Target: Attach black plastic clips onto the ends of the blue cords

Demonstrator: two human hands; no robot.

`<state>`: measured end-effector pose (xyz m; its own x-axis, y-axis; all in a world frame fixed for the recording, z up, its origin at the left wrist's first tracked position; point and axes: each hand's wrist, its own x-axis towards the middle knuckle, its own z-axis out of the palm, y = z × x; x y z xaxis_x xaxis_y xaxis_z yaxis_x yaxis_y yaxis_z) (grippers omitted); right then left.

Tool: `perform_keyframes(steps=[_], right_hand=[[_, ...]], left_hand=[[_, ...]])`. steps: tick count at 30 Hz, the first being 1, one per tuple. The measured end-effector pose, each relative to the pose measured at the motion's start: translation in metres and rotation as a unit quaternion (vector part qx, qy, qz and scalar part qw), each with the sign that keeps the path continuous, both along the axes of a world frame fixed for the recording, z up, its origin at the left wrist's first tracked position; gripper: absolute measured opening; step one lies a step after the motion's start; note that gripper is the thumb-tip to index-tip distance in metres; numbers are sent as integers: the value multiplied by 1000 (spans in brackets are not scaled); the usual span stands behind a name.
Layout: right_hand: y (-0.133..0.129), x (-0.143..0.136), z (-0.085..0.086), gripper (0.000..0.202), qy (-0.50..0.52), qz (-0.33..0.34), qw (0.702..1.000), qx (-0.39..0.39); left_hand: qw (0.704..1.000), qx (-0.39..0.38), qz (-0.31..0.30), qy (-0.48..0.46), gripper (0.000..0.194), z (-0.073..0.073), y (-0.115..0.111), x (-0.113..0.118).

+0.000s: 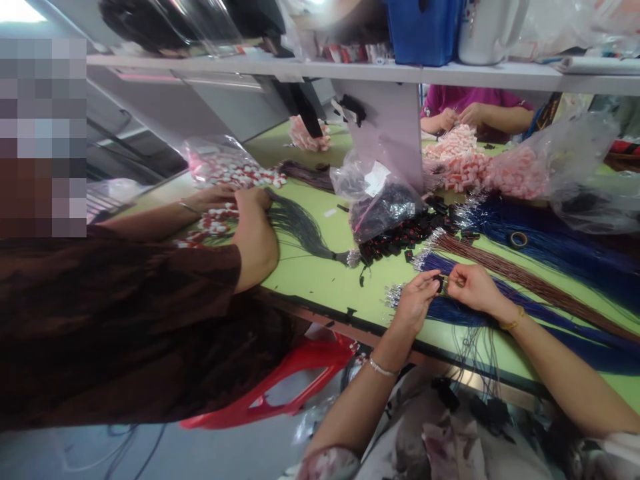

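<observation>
My left hand [419,297] pinches a small black connector [439,284] over the green table's near edge. Close to its right, my right hand [473,287] has its fingers pressed together on a thin wire end at the connector. Blue wires [450,312] with silvery tips lie beneath both hands. Brown wires [520,273] run diagonally behind them. A heap of black connectors [400,237] with red marks lies beyond my left hand. Grey wires [480,350] with black pieces hang over the table edge.
At the left, a person in dark clothes reaches over grey wires [305,230] and red-and-white pieces [215,223]. Across the table are another person's hands [463,119] and pink connectors [460,163]. A shelf [350,70] crosses above; a red stool [300,380] stands below. A tape roll [517,239] lies right.
</observation>
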<state>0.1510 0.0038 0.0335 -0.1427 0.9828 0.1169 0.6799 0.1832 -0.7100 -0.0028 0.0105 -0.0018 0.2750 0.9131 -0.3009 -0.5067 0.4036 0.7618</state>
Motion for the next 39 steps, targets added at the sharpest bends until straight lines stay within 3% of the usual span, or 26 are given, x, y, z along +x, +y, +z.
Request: perform_keyframes(steps=[4, 10, 15, 18, 21, 22, 24, 26, 27, 28, 30, 31, 33, 34, 36, 38, 39], right_hand=[[0, 0, -8, 13, 31, -1, 999, 10], [-4, 0, -8, 12, 31, 48, 998, 26], [-3, -1, -9, 13, 15, 22, 999, 23], [1, 11, -2, 17, 13, 68, 997, -27], [7, 32, 9, 33, 14, 147, 981, -127], [8, 39, 12, 37, 4, 164, 976, -145], [11, 49, 14, 35, -35, 173, 974, -143], [12, 53, 13, 27, -82, 160, 977, -115], [12, 52, 13, 24, -100, 154, 977, -105], [11, 49, 12, 21, -114, 151, 977, -99], [9, 39, 10, 17, -138, 141, 976, -88], [7, 32, 9, 15, -150, 133, 976, -80], [4, 18, 5, 13, -167, 114, 977, -61], [3, 11, 2, 11, -171, 105, 978, -54], [1, -1, -4, 9, -174, 88, 979, -54], [0, -9, -10, 9, -179, 78, 978, -70], [-1, -11, -11, 10, -184, 78, 977, -80]], left_hand=[[999, 29, 10, 29, 33, 0, -4, 2], [1000, -19, 16, -1, 35, 1, -3, -1], [1000, 5, 12, 22, 34, -3, -2, 5], [997, 36, 38, 48, 29, 3, -10, 7], [985, 131, 68, 94, 21, 23, -36, 5], [977, 179, 43, 111, 18, 30, -49, 4], [934, 311, -120, 127, 15, 42, -76, 5], [831, 428, -343, 94, 23, 45, -100, 10], [778, 467, -414, 74, 24, 42, -109, 14], [737, 491, -460, 62, 25, 38, -116, 18], [706, 509, -489, 62, 22, 30, -121, 23], [708, 510, -482, 74, 21, 26, -119, 23], [742, 508, -418, 130, 20, 25, -103, 17], [766, 503, -360, 176, 21, 27, -88, 11], [810, 465, -171, 313, 26, 29, -48, -5], [803, 412, -3, 432, 26, 28, 1, -22], [777, 408, 13, 480, 27, 25, 25, -29]])
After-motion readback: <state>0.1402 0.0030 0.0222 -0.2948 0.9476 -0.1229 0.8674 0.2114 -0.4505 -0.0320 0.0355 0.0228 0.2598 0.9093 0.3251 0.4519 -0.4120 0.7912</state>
